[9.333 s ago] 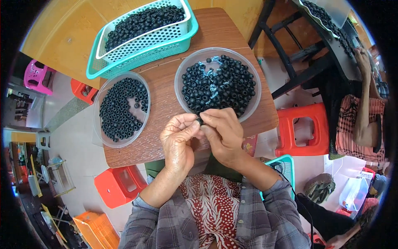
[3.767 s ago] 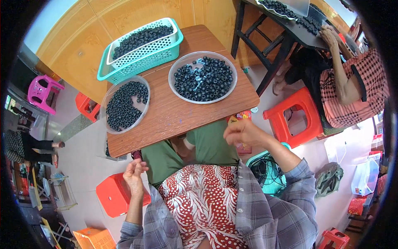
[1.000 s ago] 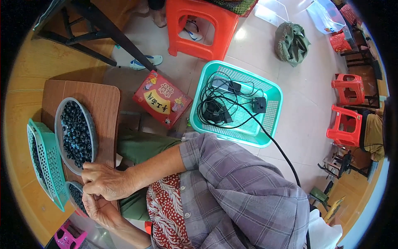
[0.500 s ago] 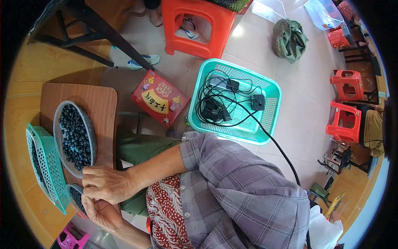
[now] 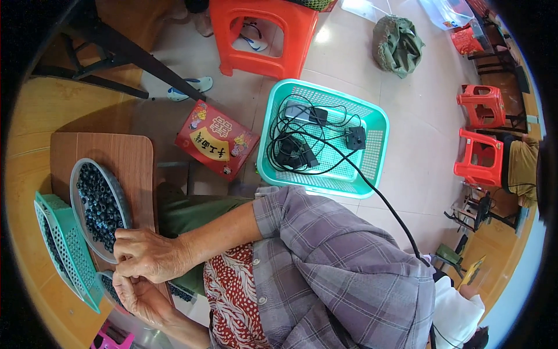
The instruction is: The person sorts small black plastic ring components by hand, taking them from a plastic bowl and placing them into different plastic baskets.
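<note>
My right hand (image 5: 152,256) and my left hand (image 5: 139,299) meet at the lower left, fingertips close together. Both are closed in a pinch; whatever lies between the fingers is too small or hidden to make out. Just above my right hand, a grey round bowl (image 5: 120,193) holds many small black ring-like parts (image 5: 100,203). A smaller bowl (image 5: 100,280) with dark pieces sits beside my left hand, partly covered by it. Left of both bowls, a teal perforated basket (image 5: 72,247) tilts and contains more dark pieces.
The large bowl rests on a brown wooden board (image 5: 131,157). On the floor are a red box (image 5: 216,139), a teal basket (image 5: 378,152) of black cables, red stools (image 5: 264,65) and a green bag (image 5: 398,46). A black cable (image 5: 389,212) runs down past my shoulder.
The view has shifted a little, so the board and bowls appear slightly lower and the floor things slightly left. My hands keep nearly the same pose, still pinched together.
</note>
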`<state>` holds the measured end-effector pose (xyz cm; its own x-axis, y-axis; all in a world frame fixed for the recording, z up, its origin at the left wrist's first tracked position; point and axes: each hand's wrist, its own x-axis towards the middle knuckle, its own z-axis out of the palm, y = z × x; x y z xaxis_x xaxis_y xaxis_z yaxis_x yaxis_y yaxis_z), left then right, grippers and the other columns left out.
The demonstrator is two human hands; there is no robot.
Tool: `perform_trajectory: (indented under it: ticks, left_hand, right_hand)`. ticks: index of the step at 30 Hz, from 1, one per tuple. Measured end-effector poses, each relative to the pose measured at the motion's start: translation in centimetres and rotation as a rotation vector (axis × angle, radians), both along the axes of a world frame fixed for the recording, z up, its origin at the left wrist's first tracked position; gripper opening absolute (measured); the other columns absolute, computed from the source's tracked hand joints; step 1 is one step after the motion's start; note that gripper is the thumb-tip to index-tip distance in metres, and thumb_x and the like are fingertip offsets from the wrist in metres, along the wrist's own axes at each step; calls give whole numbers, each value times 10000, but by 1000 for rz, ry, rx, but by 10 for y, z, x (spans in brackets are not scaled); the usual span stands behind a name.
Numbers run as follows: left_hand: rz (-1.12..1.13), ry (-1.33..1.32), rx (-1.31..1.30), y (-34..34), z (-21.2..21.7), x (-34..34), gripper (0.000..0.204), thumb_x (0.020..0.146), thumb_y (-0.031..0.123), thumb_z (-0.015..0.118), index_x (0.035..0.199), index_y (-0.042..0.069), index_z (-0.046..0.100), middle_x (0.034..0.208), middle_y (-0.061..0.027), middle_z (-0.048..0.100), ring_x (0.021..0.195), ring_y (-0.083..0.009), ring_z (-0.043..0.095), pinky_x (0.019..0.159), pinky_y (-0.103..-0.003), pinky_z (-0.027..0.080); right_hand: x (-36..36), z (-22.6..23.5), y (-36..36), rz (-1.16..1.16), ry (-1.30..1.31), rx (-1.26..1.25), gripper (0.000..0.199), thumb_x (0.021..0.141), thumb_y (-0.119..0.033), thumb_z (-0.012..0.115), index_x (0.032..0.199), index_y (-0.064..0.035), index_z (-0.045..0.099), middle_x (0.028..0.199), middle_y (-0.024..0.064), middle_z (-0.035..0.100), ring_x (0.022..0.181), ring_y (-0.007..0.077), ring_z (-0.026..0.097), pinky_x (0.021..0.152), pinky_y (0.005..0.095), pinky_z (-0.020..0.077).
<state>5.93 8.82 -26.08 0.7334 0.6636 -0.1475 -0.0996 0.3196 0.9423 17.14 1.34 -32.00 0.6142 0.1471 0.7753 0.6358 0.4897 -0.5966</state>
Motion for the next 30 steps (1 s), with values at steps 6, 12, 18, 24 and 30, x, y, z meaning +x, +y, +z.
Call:
perform_trajectory:
  ticks: [6,12,18,24,30]
  left_hand:
    - [-30,41,74,7,-4,0,176,926,132,576,1021,-15,559,979,-97,551,883,-147,518,806,-276,436]
    - [-14,17,-2,5,-2,-7,140,914,90,581,1005,-15,564,974,-98,568,901,-162,534,825,-295,457]
    - [75,104,135,13,-6,-11,104,908,74,587,979,-2,583,929,-81,583,834,-131,526,767,-247,429]
    - [21,88,122,10,-2,-10,85,907,59,586,963,-5,585,917,-75,582,825,-131,522,751,-247,434]
    - [-29,52,90,20,-9,-22,123,901,68,599,997,-7,589,914,-62,573,827,-119,501,749,-243,423]
  right_hand:
    - [2,-2,0,29,48,-10,124,642,-64,683,705,-79,577,775,50,464,729,231,449,554,347,395]
    - [-6,-4,5,70,49,-16,133,649,-59,678,768,-88,623,786,52,466,728,235,444,556,345,394]
    - [-10,-7,8,90,40,-42,136,652,-43,664,775,-77,617,782,56,465,724,236,443,562,346,392]
    - [-11,-6,8,97,38,-16,119,645,-37,662,720,-72,576,767,57,463,711,234,446,562,347,391]
    - [-16,-10,10,96,54,-52,115,612,-86,713,667,-70,613,734,49,512,733,234,463,608,351,403]
